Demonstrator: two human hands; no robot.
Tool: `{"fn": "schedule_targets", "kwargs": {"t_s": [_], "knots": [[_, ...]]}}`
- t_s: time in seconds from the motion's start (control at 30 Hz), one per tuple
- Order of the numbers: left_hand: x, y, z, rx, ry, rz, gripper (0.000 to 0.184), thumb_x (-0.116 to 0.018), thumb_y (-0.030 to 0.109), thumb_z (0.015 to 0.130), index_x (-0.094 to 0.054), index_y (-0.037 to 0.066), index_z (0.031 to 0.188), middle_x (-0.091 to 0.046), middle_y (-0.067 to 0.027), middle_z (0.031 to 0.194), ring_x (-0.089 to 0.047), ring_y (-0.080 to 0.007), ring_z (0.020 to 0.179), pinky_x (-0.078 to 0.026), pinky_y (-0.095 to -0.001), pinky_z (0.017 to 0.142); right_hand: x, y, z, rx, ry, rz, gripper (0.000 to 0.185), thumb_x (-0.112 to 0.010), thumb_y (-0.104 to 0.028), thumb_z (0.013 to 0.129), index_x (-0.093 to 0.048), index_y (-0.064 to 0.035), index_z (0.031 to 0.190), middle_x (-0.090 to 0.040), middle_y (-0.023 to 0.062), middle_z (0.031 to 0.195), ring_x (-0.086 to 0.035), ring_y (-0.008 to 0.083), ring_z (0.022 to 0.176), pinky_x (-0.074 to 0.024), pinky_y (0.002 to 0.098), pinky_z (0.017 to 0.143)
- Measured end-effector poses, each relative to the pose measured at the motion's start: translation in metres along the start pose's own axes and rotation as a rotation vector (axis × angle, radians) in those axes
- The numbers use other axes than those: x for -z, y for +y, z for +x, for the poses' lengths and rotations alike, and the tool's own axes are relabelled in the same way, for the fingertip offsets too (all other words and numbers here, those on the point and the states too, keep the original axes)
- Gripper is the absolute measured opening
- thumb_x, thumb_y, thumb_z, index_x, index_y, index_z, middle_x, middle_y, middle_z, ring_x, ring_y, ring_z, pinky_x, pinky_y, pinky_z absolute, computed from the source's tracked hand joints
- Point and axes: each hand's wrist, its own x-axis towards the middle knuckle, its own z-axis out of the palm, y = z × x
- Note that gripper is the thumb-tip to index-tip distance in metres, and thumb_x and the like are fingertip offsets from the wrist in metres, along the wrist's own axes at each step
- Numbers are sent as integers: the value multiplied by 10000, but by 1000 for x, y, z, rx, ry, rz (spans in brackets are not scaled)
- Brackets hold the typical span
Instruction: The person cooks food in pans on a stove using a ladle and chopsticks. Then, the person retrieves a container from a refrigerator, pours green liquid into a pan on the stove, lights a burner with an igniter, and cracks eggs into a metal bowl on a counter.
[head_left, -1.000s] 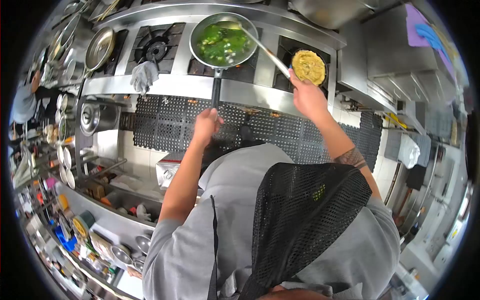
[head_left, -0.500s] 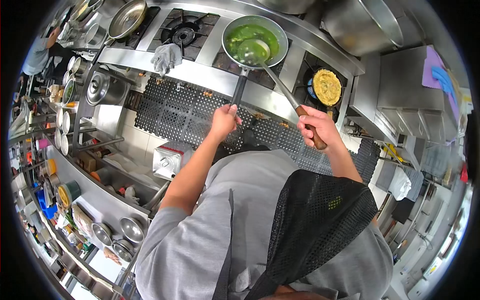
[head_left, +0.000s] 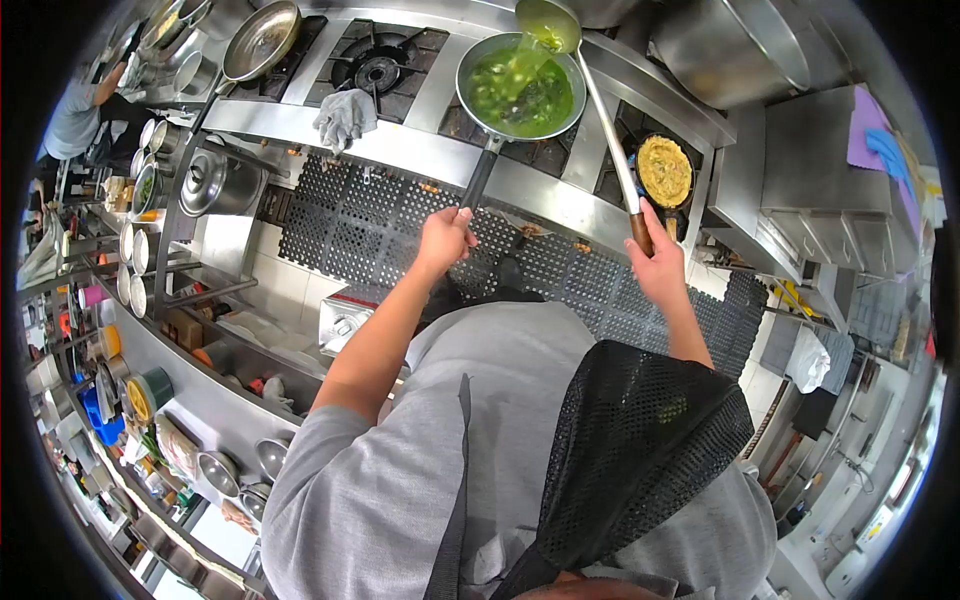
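My left hand (head_left: 445, 240) is wrapped round the black handle of a frying pan (head_left: 484, 172), which stands over a burner and holds green liquid with chopped greens. In my right hand (head_left: 658, 255) is the wooden handle of a long metal ladle (head_left: 612, 140). The ladle's bowl is raised over the pan's far rim, and green liquid streams from it into the pan. Right of the pan, a small skillet with a yellow, omelette-like round (head_left: 664, 172) sits on another burner.
A grey cloth (head_left: 345, 118) lies on the stove's front edge beside a bare burner (head_left: 377, 73). Another frying pan (head_left: 262, 42) is at the left. A lidded pot (head_left: 205, 180) stands on a lower shelf. A large pot (head_left: 730, 55) is behind right. Another person (head_left: 75, 120) stands far left.
The ladle has come up out of the green liquid to above the pan's far rim and now pours. My left hand keeps its hold on the pan handle. The view has shifted.
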Motion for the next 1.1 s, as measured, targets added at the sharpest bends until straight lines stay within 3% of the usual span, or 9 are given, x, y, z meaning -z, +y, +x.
{"fn": "schedule_targets", "kwargs": {"t_s": [0.3, 0.37, 0.47, 0.57, 0.7, 0.77, 0.87, 0.93, 1.1], "knots": [[1, 1, 1, 33, -10, -4, 341, -541, 292, 1075, -637, -28, 1007, -654, -86, 683, -527, -109, 458, -420, -273, 436, -29, 51, 48, 190, 54, -361, 681, -626, -56, 880, -453, -126, 1534, -681, 254, 1046, -679, 415, 962, -527, 437, 855], [1, -4, 4, 39, -18, -7, 353, -545, 300, 1073, -639, -40, 1056, -665, -91, 696, -536, -111, 466, -422, -268, 440, -49, 49, 61, 304, 100, -391, 682, -641, -52, 886, -453, -114, 1539, -681, 194, 885, -688, 330, 784, -550, 421, 704], [-1, 3, -1, 56, 12, -4, 373, -552, 310, 1069, -639, -50, 1109, -676, -98, 710, -552, -114, 479, -430, -270, 447, -53, 13, 58, -347, -297, 627, 739, -654, -15, 909, -372, -104, 1586, -579, 22, 760, -540, 94, 566, -448, 278, 426], [-1, 4, -2, 75, 16, -17, 392, -558, 319, 1066, -633, -57, 1148, -682, -95, 716, -566, -115, 487, -439, -275, 455, 11, 1, 59, -521, -408, 843, 752, -643, -13, 906, -332, -46, 1590, -578, 37, 748, -534, 118, 539, -446, 288, 428], [1, 4, -2, 75, 7, -19, 401, -559, 321, 1065, -630, -57, 1178, -683, -87, 719, -572, -116, 491, -442, -281, 458, 36, -31, 46, -309, -262, -68, 675, -646, -58, 881, -481, -126, 1532, -590, 65, 711, -581, 115, 577, -456, 309, 447], [0, 5, -2, 74, -2, -5, 421, -562, 324, 1063, -621, -60, 1225, -686, -83, 723, -572, -114, 490, -439, -276, 456, -6, 49, 67, 460, 52, -381, 656, -653, -71, 868, -524, -159, 1505, -587, 72, 691, -590, 112, 576, -462, 316, 456], [-3, 6, -5, 72, 19, -20, 416, -564, 326, 1063, -629, -56, 1213, -688, -84, 726, -572, -111, 495, -440, -271, 457, -47, 23, 60, 181, -24, -341, 650, -649, -66, 878, -517, -147, 1510, -605, 81, 711, -588, 116, 563, -471, 311, 458], [-2, 4, -4, 66, 16, -11, 407, -564, 326, 1063, -635, -53, 1193, -688, -84, 726, -571, -110, 498, -441, -270, 458, -44, 4, 47, -388, -303, 603, 625, -642, -63, 887, -532, -138, 1498, -616, 79, 705, -600, 118, 576, -484, 305, 464], [-2, 5, -2, 67, 15, 1, 388, -562, 324, 1064, -645, -46, 1143, -688, -84, 727, -572, -109, 506, -448, -271, 465, 45, -18, 40, -467, -361, 402, 624, -624, -52, 906, -493, -98, 1515, -627, 68, 716, -600, 143, 580, -480, 313, 478]]}}
